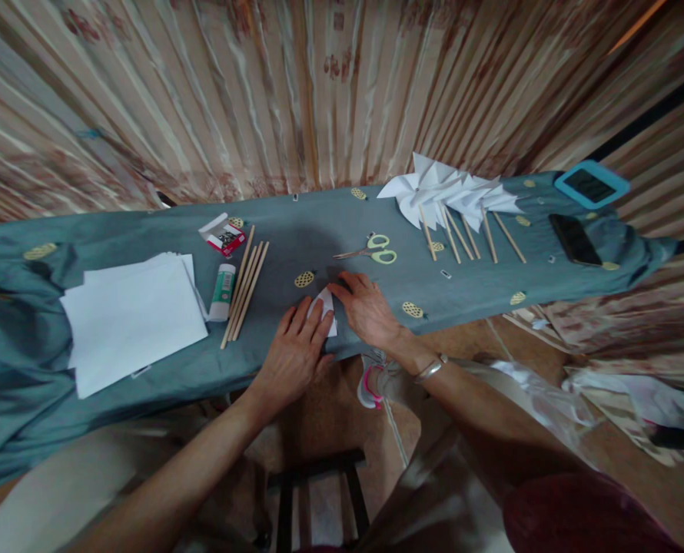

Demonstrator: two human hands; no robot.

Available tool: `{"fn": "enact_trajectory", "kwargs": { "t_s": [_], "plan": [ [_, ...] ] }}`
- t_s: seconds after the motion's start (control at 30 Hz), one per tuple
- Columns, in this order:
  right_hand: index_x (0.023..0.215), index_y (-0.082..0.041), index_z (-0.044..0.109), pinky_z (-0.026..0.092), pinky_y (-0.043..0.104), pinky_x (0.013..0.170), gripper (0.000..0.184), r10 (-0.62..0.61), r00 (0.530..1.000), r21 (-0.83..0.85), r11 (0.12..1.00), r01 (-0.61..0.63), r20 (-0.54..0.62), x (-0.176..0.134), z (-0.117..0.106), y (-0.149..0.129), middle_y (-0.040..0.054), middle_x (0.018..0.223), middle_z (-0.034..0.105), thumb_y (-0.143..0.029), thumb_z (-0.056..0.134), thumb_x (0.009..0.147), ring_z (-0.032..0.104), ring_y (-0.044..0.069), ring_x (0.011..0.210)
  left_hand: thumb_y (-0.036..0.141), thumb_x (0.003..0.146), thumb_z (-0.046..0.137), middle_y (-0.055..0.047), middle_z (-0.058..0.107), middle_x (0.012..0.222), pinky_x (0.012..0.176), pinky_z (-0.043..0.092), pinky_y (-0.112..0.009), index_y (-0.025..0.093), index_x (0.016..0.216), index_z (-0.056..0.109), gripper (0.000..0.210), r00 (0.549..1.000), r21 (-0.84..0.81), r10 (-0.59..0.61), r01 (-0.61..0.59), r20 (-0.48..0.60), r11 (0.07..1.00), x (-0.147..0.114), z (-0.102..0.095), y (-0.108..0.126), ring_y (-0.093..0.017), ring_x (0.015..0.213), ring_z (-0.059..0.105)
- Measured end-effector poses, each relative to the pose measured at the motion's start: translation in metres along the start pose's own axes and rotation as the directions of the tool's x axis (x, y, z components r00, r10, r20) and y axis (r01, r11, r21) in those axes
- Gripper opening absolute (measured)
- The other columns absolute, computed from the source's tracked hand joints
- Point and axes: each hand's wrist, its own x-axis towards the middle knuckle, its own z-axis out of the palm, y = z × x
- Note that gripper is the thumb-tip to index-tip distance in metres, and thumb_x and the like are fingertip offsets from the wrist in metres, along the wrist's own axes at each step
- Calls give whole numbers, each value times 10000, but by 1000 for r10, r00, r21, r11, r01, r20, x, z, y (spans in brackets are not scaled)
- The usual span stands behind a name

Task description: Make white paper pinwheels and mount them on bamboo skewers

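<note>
"Which step is in hand?"

"A crease, it seems, is being pressed into a small piece of white paper (327, 298), placed near the front edge of the cloth-covered table (284, 230)."

"How is it gripped?"

"It is pinned under the left hand (297, 349), whose fingers are laid flat, not clenched. Its upper tip is met by the right hand (370, 311); whether it is pinched there cannot be told."

"And what is called for next?"

"Presumably, the layers must be kept aligned while the edge is firmed."
</note>
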Motion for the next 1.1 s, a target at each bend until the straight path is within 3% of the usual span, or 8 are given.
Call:
{"fn": "enact_trajectory", "kwargs": {
  "t_s": [0.17, 0.3, 0.47, 0.83, 1.1],
  "plan": [
    [1315, -176, 541, 421, 430, 920, 441, -7, 1000, -2, 1000, 7, -7, -1, -1, 0, 143, 1397, 475, -114, 375, 911, 437, 310, 1191, 284, 895, 522, -173, 415, 1488, 1120, 190, -651, 115, 1390, 442, 530, 999, 26, 40, -39, -29, 999, -3, 3, 1, -358, 1408, 308],
    [1321, -179, 536, 412, 429, 928, 446, -7, 1000, -12, 1000, 7, 1, 0, -1, 0, 145, 1396, 473, -112, 379, 909, 436, 311, 1184, 133, 913, 397, -195, 437, 1466, 1135, 259, -575, 39, 1386, 430, 483, 993, 70, 106, -102, -49, 992, -6, 9, 6, -318, 1385, 368],
    [1322, -176, 536, 403, 423, 942, 450, -16, 1000, -7, 1000, 16, -2, 0, 1, 1, 143, 1393, 474, -108, 381, 905, 429, 304, 1186, 84, 896, 369, -261, 416, 1455, 1123, 336, -493, -44, 1379, 407, 501, 988, 117, 150, -144, -44, 983, -8, 12, 10, -342, 1385, 357],
    [1321, -173, 542, 390, 438, 939, 432, 3, 1000, -18, 1000, -3, -3, 1, 4, -1, 153, 1403, 470, -144, 384, 920, 417, 306, 1196, 104, 901, 380, -233, 382, 1488, 1126, 329, -478, 36, 1417, 387, 520, 996, 44, 84, -85, 35, 995, -6, 12, 12, -325, 1397, 342],
    [1328, -177, 540, 403, 424, 927, 441, 2, 1000, -27, 1000, -2, -8, 1, 3, -2, 144, 1403, 476, -133, 363, 926, 430, 297, 1186, 91, 879, 392, -222, 368, 1502, 1127, 315, -471, 66, 1432, 366, 553, 998, 39, 55, -56, 30, 998, -12, 12, 12, -301, 1420, 304]
  ]
}}
